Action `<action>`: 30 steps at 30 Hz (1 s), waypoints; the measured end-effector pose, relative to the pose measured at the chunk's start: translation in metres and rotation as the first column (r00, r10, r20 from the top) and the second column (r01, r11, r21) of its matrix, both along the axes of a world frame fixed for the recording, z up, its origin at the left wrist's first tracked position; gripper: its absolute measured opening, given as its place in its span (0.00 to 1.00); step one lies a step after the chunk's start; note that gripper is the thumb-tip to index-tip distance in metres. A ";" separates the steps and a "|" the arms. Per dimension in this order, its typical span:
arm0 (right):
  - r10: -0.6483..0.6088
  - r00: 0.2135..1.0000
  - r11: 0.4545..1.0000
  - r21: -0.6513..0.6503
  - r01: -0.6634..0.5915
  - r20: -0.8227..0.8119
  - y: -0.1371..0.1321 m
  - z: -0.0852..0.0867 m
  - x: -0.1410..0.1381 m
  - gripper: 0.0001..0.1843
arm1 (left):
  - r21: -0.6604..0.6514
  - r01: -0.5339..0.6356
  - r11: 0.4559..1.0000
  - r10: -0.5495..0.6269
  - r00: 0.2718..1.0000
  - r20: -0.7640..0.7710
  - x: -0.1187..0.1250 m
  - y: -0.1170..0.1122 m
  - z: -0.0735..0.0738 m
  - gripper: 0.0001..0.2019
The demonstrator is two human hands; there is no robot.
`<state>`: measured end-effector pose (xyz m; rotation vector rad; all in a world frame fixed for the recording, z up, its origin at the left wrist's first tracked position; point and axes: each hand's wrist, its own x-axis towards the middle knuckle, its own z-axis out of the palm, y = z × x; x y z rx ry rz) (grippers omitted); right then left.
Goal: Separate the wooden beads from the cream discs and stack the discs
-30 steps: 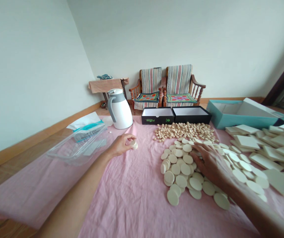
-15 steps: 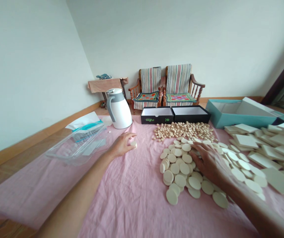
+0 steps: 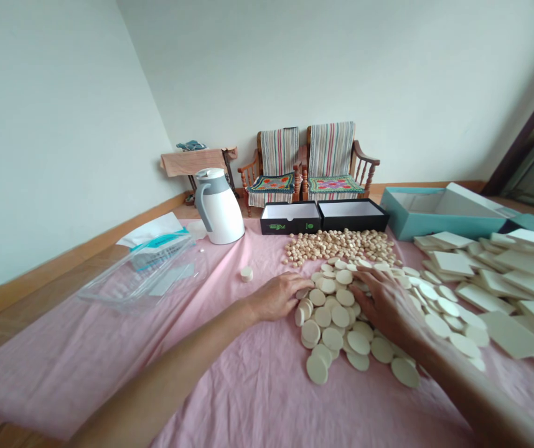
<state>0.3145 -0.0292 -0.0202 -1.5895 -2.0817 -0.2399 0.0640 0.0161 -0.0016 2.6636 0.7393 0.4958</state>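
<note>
Cloth (image 3: 248, 386), pink, covers the table nearest the camera. Both forearms reach across it to a pile of flat cream discs (image 3: 337, 323). Left hand (image 3: 279, 297) rests at the pile's left edge, fingers curled close together, tips on the outermost discs; whether they pinch one cannot be told. Right hand (image 3: 383, 305) lies palm down on the pile's middle, fingers spread apart, clamped on nothing. Small stack of discs (image 3: 247, 274) stands alone on the cloth, left of the pile, apart from the left hand. Beyond: heap of small tan rounds (image 3: 341, 246), square cream tiles (image 3: 505, 280) right, clear plastic bag (image 3: 145, 274) left. Farthest: two black boxes (image 3: 290, 225), white jug (image 3: 218, 208), teal box (image 3: 435, 227).
</note>
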 end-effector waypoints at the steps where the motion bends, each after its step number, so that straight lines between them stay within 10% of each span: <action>1: -0.001 1.000 1.000 -0.008 0.001 0.003 0.000 0.000 0.000 0.18 | 0.005 -0.004 1.000 0.004 1.000 0.007 0.001 0.000 -0.002 0.21; 8: 0.009 1.000 1.000 0.008 -0.009 -0.001 0.002 -0.002 0.002 0.18 | 0.030 -0.208 0.978 0.203 0.972 0.119 -0.025 0.006 0.012 0.16; 14: 0.006 1.000 1.000 0.024 -0.006 0.004 0.002 -0.005 0.002 0.18 | 0.024 -0.579 0.815 0.563 0.801 0.205 -0.086 0.032 0.030 0.14; 30: 0.001 1.000 1.000 0.007 -0.001 0.010 0.002 -0.004 0.002 0.18 | -0.073 -0.564 0.823 0.563 0.826 -0.030 -0.111 0.042 0.005 0.13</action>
